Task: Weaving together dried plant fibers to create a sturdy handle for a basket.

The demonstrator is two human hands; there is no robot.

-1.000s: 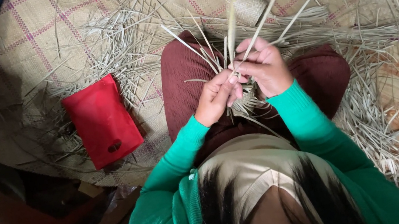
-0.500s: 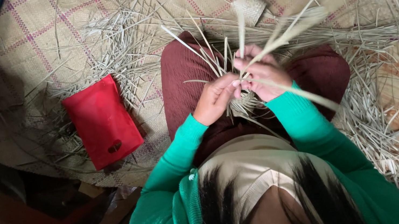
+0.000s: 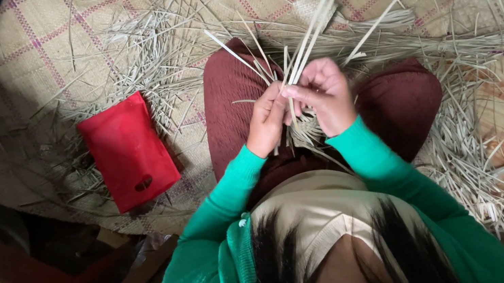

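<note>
My left hand (image 3: 267,120) and right hand (image 3: 325,97) pinch the dry grass strips (image 3: 315,27) in a tight grip. I should keep them flat and pull gently.

Two bare hands meet at the centre of the view, green-sleeved forearms rising from six o'clock. The left hand (image 3: 267,123) curls at nine o'clock of the right hand (image 3: 325,95), fingertips pinched together, both wrists bent inward.
</note>
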